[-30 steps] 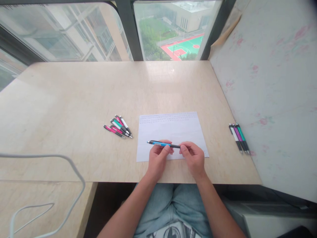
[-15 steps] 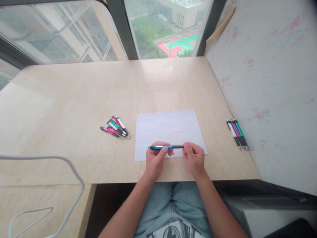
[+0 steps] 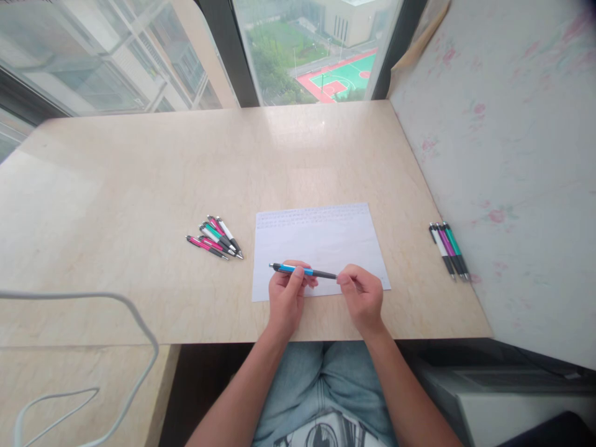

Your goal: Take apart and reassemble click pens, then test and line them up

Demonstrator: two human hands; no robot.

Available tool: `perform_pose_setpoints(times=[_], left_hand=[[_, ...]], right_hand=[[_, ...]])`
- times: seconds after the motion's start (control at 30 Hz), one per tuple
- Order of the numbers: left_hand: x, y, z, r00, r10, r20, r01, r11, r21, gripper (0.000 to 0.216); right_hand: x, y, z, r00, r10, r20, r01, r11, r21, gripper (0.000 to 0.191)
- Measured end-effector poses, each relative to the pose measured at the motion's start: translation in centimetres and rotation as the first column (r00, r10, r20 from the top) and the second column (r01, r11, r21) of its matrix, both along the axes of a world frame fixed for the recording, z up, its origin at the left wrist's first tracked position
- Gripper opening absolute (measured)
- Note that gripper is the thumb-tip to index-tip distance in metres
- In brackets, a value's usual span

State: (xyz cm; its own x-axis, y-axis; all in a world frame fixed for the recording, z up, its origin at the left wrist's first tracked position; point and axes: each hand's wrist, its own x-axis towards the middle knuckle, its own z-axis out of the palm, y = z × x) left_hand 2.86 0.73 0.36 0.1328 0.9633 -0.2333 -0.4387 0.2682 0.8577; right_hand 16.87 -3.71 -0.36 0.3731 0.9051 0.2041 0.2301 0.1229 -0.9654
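Both of my hands hold one blue and black pen (image 3: 298, 270) level above a white sheet of paper (image 3: 321, 239) near the table's front edge. My left hand (image 3: 286, 295) pinches the blue barrel with thumb and fingers. My right hand (image 3: 363, 295) grips the dark tip end between closed fingers. The sheet carries faint lines of writing along its top.
A loose bunch of several pink, green and white pens (image 3: 215, 238) lies left of the paper. Three pens (image 3: 449, 249) lie side by side by the right wall. A white cable (image 3: 135, 323) loops over the beige table (image 3: 186, 161) at the lower left. Windows stand behind.
The pen has tilted slightly, its left end now higher, with both hands still on it. The view has shifted a little.
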Motion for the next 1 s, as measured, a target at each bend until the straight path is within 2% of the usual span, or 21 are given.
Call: perform_pose_setpoints(times=[0.1,0.2,0.27,0.37,0.47,0.6,0.77,0.87,1.0], left_hand=[[0.02,-0.08,0.23,1.000,-0.021,-0.007,0.021,1.000,-0.005,0.020],[0.00,-0.07,0.38,1.000,-0.028,0.009,0.028,1.000,-0.013,0.019],[-0.03,-0.07,0.35,0.999,-0.031,0.025,0.032,0.999,-0.012,0.018],[-0.07,-0.11,0.22,0.998,-0.049,0.028,0.049,0.999,-0.001,0.017],[-0.07,-0.18,0.17,0.998,-0.065,0.023,0.065,0.998,0.004,0.016],[-0.05,-0.18,0.23,0.998,-0.068,0.020,0.068,0.998,-0.007,0.018],[-0.02,-0.15,0.21,0.997,-0.058,0.044,0.059,0.998,-0.011,0.017],[-0.01,-0.13,0.13,0.997,-0.055,0.052,0.055,0.998,0.003,0.016],[-0.01,-0.07,0.10,0.996,-0.047,0.076,0.048,0.999,-0.008,0.015]], right_hand=[[0.05,-0.11,0.01,0.999,-0.035,-0.027,0.035,0.999,-0.014,0.025],[-0.06,-0.08,-0.06,0.995,-0.035,-0.090,0.037,0.999,0.028,0.007],[-0.14,0.02,-0.22,0.992,-0.034,-0.120,0.039,0.998,0.046,0.011],[-0.13,0.11,-0.44,0.991,-0.028,-0.131,0.029,1.000,0.001,0.010],[0.02,0.02,-0.46,0.995,-0.040,-0.094,0.035,0.998,-0.053,0.026],[0.07,-0.14,-0.49,0.990,-0.033,-0.139,0.031,0.999,-0.021,0.011],[-0.10,0.09,-0.78,0.981,-0.063,-0.185,0.055,0.997,-0.048,0.012],[-0.02,0.18,-0.74,0.978,-0.064,-0.197,0.052,0.996,-0.069,0.022],[0.15,0.09,-0.70,0.969,-0.034,-0.244,0.028,0.999,-0.029,0.007]])
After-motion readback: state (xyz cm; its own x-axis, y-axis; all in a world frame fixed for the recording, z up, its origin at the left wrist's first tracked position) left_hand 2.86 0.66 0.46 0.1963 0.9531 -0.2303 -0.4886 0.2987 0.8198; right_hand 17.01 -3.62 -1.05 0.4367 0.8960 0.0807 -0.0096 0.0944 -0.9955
